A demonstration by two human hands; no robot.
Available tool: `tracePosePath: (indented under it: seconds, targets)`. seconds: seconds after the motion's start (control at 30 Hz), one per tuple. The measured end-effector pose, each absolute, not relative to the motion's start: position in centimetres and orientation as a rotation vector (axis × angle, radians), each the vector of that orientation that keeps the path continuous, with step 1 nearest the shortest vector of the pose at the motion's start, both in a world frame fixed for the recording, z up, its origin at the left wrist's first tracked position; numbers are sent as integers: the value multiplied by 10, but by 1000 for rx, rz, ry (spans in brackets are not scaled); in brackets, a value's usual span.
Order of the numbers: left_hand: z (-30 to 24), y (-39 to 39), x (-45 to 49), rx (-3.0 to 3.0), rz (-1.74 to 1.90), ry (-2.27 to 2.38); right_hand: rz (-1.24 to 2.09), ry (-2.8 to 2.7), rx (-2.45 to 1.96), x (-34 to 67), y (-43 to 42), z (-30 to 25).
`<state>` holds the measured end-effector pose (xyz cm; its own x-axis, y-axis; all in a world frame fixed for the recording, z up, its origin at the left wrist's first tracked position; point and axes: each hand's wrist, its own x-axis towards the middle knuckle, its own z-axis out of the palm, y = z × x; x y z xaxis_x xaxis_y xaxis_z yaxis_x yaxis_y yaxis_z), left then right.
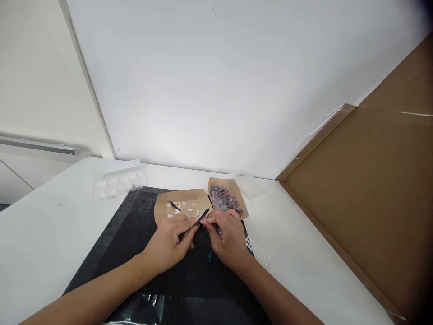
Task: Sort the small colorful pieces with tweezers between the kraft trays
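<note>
Both my hands meet over a black mat (135,253) on the white table. My left hand (169,243) is closed on black tweezers (198,222) whose tips point up and right. My right hand (226,237) pinches something small at the tweezer tips; I cannot make out what. Just behind the hands lies a brown paper sheet (181,204) with small white bits and a dark piece. Another brown sheet (227,197) to its right holds a heap of small coloured parts.
A clear plastic compartment tray (117,183) stands at the back left. A large cardboard sheet (372,198) leans along the right. A strip of small white dots (257,252) lies right of the mat. A white wall rises behind the table.
</note>
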<state>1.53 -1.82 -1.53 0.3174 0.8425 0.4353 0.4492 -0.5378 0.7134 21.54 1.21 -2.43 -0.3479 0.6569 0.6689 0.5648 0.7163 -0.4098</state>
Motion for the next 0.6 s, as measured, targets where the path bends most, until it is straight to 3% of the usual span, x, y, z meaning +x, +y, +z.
tracePosePath:
  seconds: [0.6]
  targets:
    - [-14,-21,21,1513,939,1107,53,-2023,-916,214,14,-24]
